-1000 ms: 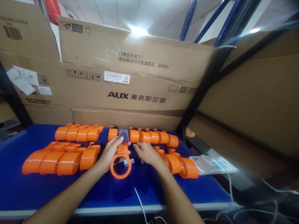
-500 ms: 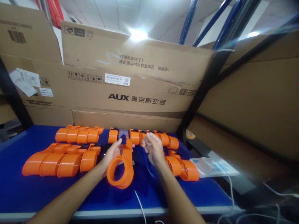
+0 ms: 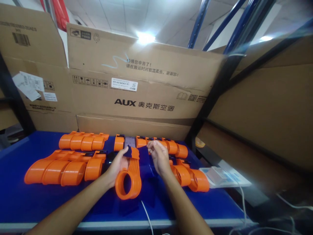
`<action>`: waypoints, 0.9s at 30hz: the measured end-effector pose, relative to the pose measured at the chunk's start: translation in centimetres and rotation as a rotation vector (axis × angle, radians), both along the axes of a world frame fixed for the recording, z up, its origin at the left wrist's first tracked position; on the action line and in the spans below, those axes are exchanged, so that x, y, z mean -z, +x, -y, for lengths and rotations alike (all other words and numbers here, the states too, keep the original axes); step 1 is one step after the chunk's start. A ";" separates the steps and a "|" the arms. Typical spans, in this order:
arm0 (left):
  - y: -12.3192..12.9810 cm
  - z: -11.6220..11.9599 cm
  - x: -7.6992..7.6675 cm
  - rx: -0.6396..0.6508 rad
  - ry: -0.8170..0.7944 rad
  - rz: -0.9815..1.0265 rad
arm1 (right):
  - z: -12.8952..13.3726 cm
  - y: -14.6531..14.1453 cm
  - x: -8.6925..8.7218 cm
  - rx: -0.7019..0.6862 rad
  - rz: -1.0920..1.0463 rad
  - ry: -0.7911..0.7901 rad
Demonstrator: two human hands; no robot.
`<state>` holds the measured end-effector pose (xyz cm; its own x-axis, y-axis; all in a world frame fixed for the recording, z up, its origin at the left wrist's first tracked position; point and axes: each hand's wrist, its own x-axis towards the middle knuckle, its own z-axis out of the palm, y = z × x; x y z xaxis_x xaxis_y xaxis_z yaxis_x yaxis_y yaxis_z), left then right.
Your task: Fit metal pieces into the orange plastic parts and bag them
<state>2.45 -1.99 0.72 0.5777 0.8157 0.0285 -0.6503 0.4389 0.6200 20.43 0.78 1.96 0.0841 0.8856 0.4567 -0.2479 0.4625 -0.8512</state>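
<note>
Left hand: The left hand (image 3: 119,164) is closed around the upper handle of an orange ring holder (image 3: 134,168), thumb on top and fingers clamped behind it.
Orange ring holder: It is held up over the middle of the table, its round opening hanging low and facing the wearer. A flap of orange folds over at the top, and a bit of dark blue shows beside the thumb.
Right hand: The right hand (image 3: 159,158) is raised just beside the holder, thumb and fingertips pinched together on the upper corner of the blue film (image 3: 144,160).
Blue film: It seems to be thin, dark sheeting stretched from the holder to the right fingertips; its lower edge blends into the tabletop, so its full outline is hard to make out.
Blue table: The blue table (image 3: 17,204) carries more orange holders in rows, with the front left row (image 3: 53,169) and back left row (image 3: 81,142) on one side. The front right row (image 3: 199,179) is partly hidden by the right wrist.
Phone: The phone (image 3: 130,142) is at the back, between orange holders.
White tray: The white tray (image 3: 241,182) is at the table's right side.
Cardboard: A printed cardboard panel (image 3: 146,93) stands behind everything.
</note>
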 end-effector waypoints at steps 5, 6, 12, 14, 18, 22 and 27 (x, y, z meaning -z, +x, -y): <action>-0.3 -0.3 -0.1 -0.096 -0.011 0.029 | 0.1 -0.6 0.8 0.022 0.274 -0.054; -0.2 -0.3 -0.1 -0.106 -0.015 0.022 | 0.3 -0.8 0.9 -0.010 0.291 -0.066; 0.3 0.1 -0.4 -0.079 -0.024 0.026 | 0.8 -1.7 1.1 -0.138 0.250 -0.095; 0.4 0.2 -0.6 -0.082 -0.028 0.033 | 0.9 -1.7 1.0 -0.152 0.247 -0.133; 0.3 0.1 -0.6 -0.094 0.003 0.052 | 0.9 -1.8 0.9 -0.194 0.289 -0.190; 0.3 0.1 -0.2 -0.095 0.023 0.050 | 0.6 -1.9 1.0 -0.295 0.319 -0.173; 0.4 -0.1 0.3 -0.126 0.024 0.036 | 0.5 -1.6 1.3 -0.234 0.293 -0.188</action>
